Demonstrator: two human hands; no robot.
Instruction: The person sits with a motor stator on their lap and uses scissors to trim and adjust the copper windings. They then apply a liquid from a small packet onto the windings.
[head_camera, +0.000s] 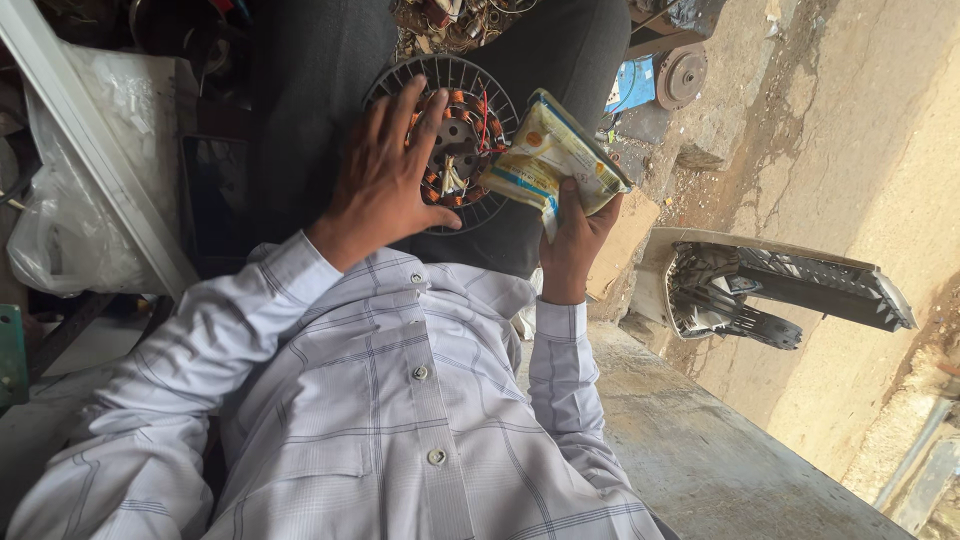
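We see a round fan motor stator resting on the lap, against dark grey trousers. Its rim is ribbed grey metal; inside, copper windings with orange insulation ring a pale metal hub. The left hand lies flat across the stator, fingers spread, gripping nothing. The right hand grasps a glossy yellow and white plastic packet, creased and soft, just beside the stator rim. A pale checked shirt covers both arms. A rough concrete ledge lies nearby.
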